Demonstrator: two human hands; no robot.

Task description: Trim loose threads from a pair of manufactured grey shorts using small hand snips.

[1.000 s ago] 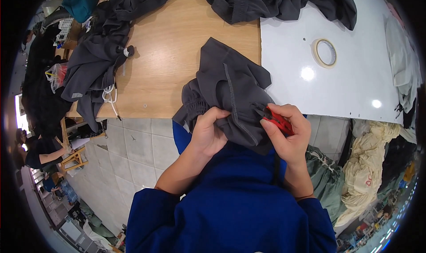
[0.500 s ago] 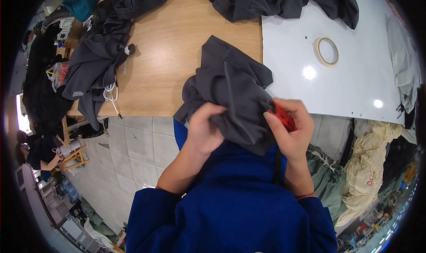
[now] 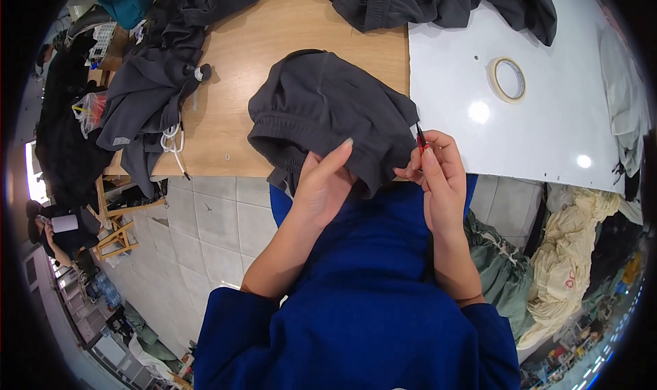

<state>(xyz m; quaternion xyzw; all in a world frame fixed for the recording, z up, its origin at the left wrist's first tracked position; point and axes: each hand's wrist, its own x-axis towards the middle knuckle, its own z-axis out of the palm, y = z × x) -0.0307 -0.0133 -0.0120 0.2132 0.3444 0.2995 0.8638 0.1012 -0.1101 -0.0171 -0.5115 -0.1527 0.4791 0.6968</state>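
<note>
Dark grey, the garment (image 3: 328,109) was bunched at the near edge of the wooden table (image 3: 233,102), before the wearer's blue shirt (image 3: 363,308), its gathered cuff (image 3: 277,133) opening toward the lower left; whether its underside touched the wood could not be told. The left hand (image 3: 325,188) gripped it from below, thumb laid over the cloth and the other fingers mostly hidden beneath. The right hand (image 3: 434,178) grasped red-handled snips (image 3: 420,141) between thumb and fingers, the dark blades pointing up just beside the garment's right edge. Its lower fingertips reached the cloth, though whether they pinched it could not be told. To the right, a white board (image 3: 452,82) carried a roll of tape (image 3: 507,80), lying flat and well apart from both hands. More dark clothes (image 3: 438,3) lay across the far side, over wood and board alike, and another heap (image 3: 147,85) spread over the left end, with a white cord (image 3: 171,140) hanging near it. Below, pale tiles (image 3: 219,225) showed at left; at right stood a green sack (image 3: 499,260) beside a cream one (image 3: 564,253). Far left, a co-worker (image 3: 82,232) held something white (image 3: 65,223).
</note>
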